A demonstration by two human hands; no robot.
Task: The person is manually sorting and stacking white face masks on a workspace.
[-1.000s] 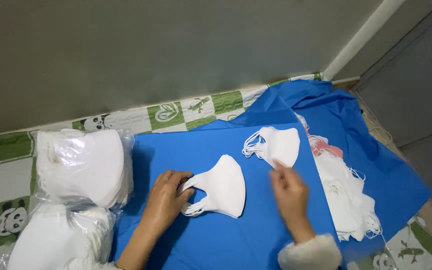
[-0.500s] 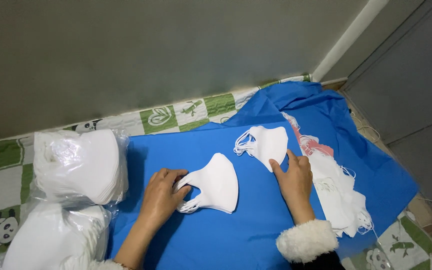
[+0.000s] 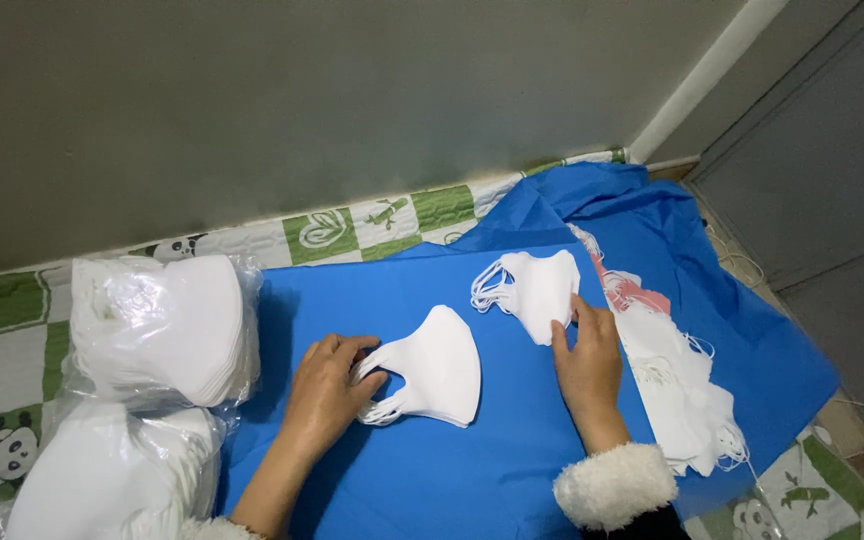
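Compared with a second ago, the right hand [image 3: 589,362] has travelled from the bare cloth up to the far mask stack [image 3: 537,290] and now rests its fingertips on that stack's near right edge, fingers loosely together, pressing rather than pinching; the stack itself sits much where it was. The left hand [image 3: 327,390] has barely shifted: its fingers are curled onto the ear loops at the left side of the near mask stack [image 3: 434,365], which lies flat in the middle of the blue cloth [image 3: 472,470]. So both hands are now on a stack each, which reads as squaring up or steadying the two piles. Right of the right hand, a loose row of masks [image 3: 677,385], one pinkish, trails along the cloth's right side. At the left, two clear plastic bags of masks [image 3: 157,325] sit partly off the cloth. Under the cloth is a green-and-white checked mat [image 3: 362,225] with animal prints, laid on the floor against a plain grey wall [image 3: 302,100]; a grey door or panel [image 3: 822,180] stands at the far right.
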